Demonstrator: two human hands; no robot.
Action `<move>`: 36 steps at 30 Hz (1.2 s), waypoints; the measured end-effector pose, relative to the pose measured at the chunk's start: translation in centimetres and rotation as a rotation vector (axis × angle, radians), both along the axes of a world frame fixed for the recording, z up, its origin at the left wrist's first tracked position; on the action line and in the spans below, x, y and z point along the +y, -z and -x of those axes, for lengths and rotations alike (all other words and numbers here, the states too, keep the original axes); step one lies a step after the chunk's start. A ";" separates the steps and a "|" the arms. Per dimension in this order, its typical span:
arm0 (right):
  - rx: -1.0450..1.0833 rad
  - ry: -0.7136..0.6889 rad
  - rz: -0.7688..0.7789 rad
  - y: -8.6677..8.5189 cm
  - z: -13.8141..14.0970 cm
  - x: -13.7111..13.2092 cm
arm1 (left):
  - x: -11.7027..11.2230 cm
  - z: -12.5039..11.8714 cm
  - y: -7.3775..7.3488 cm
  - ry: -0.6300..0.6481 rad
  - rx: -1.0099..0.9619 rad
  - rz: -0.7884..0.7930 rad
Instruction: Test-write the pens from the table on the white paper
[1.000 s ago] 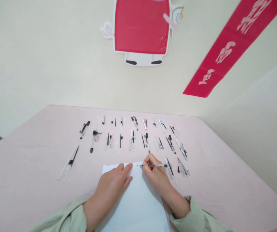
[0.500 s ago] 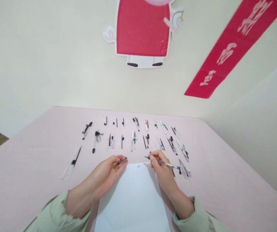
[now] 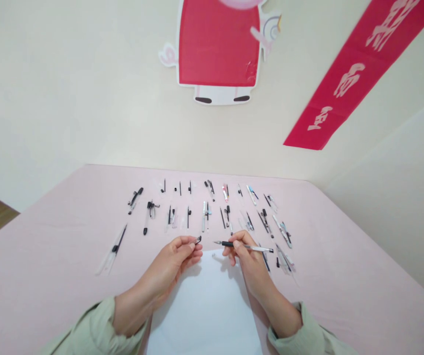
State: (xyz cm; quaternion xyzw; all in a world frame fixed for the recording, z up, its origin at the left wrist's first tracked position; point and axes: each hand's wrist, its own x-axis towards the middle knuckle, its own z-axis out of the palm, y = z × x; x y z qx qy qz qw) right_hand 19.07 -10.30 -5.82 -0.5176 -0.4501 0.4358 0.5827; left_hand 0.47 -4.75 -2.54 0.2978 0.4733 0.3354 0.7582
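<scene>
My left hand [image 3: 175, 259] is closed with a small black-and-clear pen cap [image 3: 197, 240] pinched at the fingertips. Across from it, my right hand [image 3: 251, 259] grips a clear-barrelled gel pen [image 3: 262, 248] with a black grip section, held nearly level. Its uncapped tip points left toward the cap, with a gap between them. Both hands are over the top end of a white sheet of paper [image 3: 204, 305]. A small dark mark [image 3: 214, 255] shows near the sheet's top edge, partly in shadow.
Several rows of pen parts, refills and caps lie on the pink table [image 3: 49, 276] beyond my hands. A clear barrel with a dark refill [image 3: 118, 244] lies to the left. More parts [image 3: 285, 259] lie just right of my right hand. The wall rises behind the table.
The cap has moved from across my left palm and fingers to the fingertips, pointing right. My right hand has turned the pen closer to level, and its tip has shifted slightly left.
</scene>
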 end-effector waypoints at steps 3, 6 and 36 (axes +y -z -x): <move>0.030 0.015 -0.021 0.2 -0.1 0.1 | 0.1 0.3 0.3 0.074 0.103 -0.145; -0.042 0.021 -0.075 0.0 -0.1 -0.1 | 0.2 0.4 0.3 0.132 0.283 -0.337; -0.215 -0.028 -0.048 -0.7 0.6 -0.7 | -0.5 0.7 1.1 0.481 0.629 -1.058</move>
